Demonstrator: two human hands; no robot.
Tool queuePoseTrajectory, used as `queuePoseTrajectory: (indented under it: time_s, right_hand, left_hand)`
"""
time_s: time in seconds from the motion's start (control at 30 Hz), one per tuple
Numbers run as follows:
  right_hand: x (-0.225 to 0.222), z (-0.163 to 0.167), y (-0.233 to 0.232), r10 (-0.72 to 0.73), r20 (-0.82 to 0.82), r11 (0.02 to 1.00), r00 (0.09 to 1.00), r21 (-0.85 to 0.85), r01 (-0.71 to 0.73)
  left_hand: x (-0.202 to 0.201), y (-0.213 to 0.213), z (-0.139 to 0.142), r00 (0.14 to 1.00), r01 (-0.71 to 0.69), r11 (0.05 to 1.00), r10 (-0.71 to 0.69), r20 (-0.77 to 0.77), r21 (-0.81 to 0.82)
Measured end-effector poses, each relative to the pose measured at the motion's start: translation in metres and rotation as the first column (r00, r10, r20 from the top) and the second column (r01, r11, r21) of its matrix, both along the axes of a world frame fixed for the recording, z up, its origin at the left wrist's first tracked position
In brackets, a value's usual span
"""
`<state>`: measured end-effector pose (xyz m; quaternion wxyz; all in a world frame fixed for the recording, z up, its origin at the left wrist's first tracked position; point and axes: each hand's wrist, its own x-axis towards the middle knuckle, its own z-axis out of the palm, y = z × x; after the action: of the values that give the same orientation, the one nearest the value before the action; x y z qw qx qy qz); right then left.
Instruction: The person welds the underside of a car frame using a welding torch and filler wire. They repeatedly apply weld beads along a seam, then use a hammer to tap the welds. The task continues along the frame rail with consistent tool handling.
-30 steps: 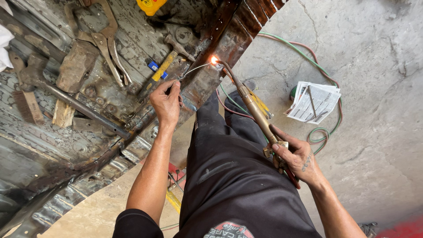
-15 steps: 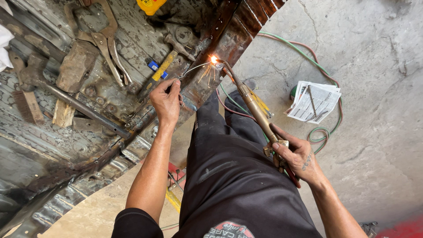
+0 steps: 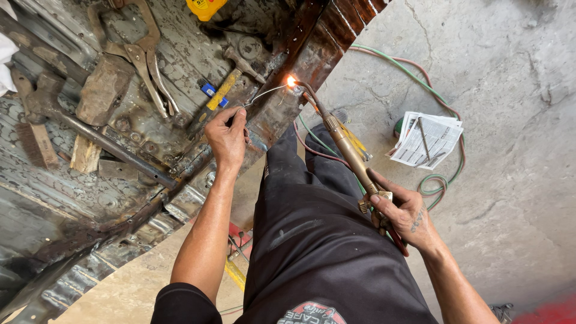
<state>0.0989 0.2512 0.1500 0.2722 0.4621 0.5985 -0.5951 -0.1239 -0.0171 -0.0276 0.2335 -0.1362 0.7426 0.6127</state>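
Observation:
My left hand (image 3: 227, 137) pinches a thin filler wire (image 3: 264, 94) whose tip reaches a bright flame spot (image 3: 291, 81) on the rusty brown sheet-metal edge (image 3: 312, 51). My right hand (image 3: 401, 213) grips the handle of a brass gas torch (image 3: 348, 150); its bent nozzle points at the same glowing spot. Red and green hoses (image 3: 441, 180) trail from the torch across the concrete floor. My dark trousers (image 3: 312, 228) fill the lower middle of the view.
On the grimy metal panel lie locking clamp pliers (image 3: 144, 57), a wire brush (image 3: 33, 135), a long steel bar (image 3: 114, 150), wooden blocks (image 3: 102, 87) and a yellow-handled tool (image 3: 222, 90). A yellow container (image 3: 204, 7) sits at the top. Folded papers (image 3: 429, 141) rest on the floor.
The flame spot and torch tip stay at the same seam; the filler wire tip has edged slightly closer to the flame. Both hands hold nearly still.

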Motion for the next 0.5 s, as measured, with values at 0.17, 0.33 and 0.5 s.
queuePoseTrajectory:
  time_s: [0.17, 0.33, 0.5]
  right_hand:
    - [0.0010, -0.0011, -0.0012, -0.002, -0.012, 1.000, 1.000, 0.001, 0.002]
    - [0.0017, -0.0022, -0.0008, -0.022, -0.005, 1.000, 1.000, -0.018, 0.022]
    - [0.0020, -0.0009, -0.0014, 0.011, -0.014, 1.000, 1.000, -0.007, -0.011]
  left_hand:
    - [-0.0002, -0.0012, 0.0008, 1.000, -0.002, 1.000, 0.002, 0.003, 0.006]
    - [-0.0015, 0.0013, 0.0028, 1.000, 0.007, 1.000, -0.007, -0.003, -0.009]
    - [-0.0022, 0.0016, 0.0035, 1.000, 0.006, 1.000, -0.006, -0.004, 0.012]
